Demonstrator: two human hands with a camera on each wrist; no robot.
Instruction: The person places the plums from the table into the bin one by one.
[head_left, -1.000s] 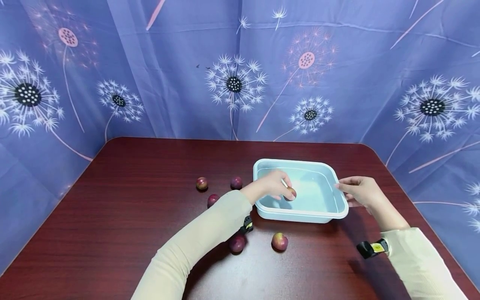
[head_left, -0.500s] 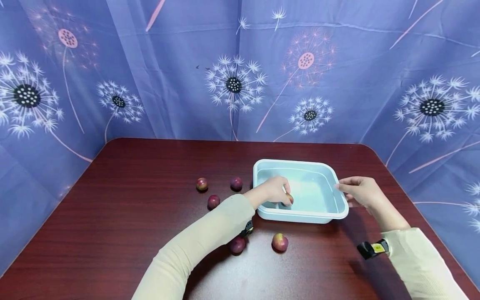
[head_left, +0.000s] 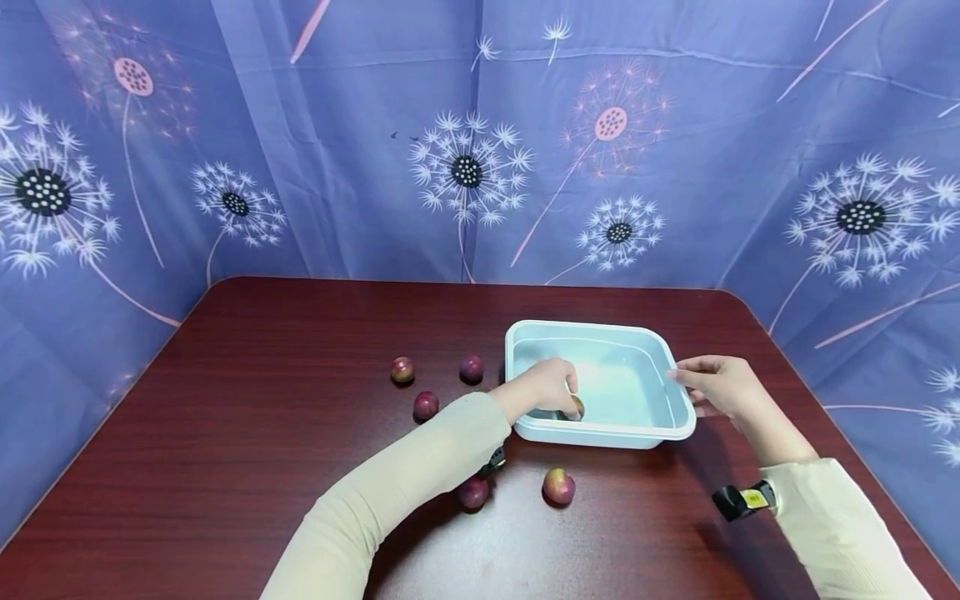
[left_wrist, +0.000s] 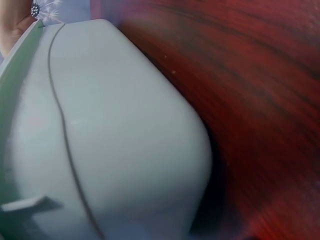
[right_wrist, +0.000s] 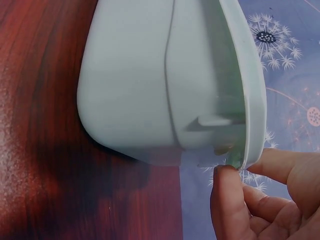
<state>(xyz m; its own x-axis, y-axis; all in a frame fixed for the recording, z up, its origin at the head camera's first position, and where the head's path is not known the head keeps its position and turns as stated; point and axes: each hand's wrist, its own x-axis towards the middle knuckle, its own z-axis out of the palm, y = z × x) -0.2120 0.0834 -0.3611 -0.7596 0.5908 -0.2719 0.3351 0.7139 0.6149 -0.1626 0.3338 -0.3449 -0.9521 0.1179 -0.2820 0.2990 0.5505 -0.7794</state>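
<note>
My left hand (head_left: 550, 388) reaches over the near left rim of a pale blue plastic basin (head_left: 622, 435). Low inside the basin, its fingers hold a plum (head_left: 576, 407), which they partly cover. At the basin's right end my right hand (head_left: 720, 387) pinches the rim between thumb and fingers; the right wrist view shows the thumb (right_wrist: 227, 200) under the rim's edge. The left wrist view is filled mostly by the basin's outer wall (left_wrist: 130, 120), so the plum is hidden there.
On the dark red wooden table (head_left: 262, 433), several plums lie left of the basin, among them one plum (head_left: 402, 370) farthest left. Another plum (head_left: 558, 487) lies in front of the basin. My left forearm passes over a dark plum (head_left: 472, 492). A blue dandelion-print curtain (head_left: 360, 167) hangs behind.
My left hand has lowered slightly with the plum toward the near left part of the basin's floor. The right hand keeps its place on the rim.
</note>
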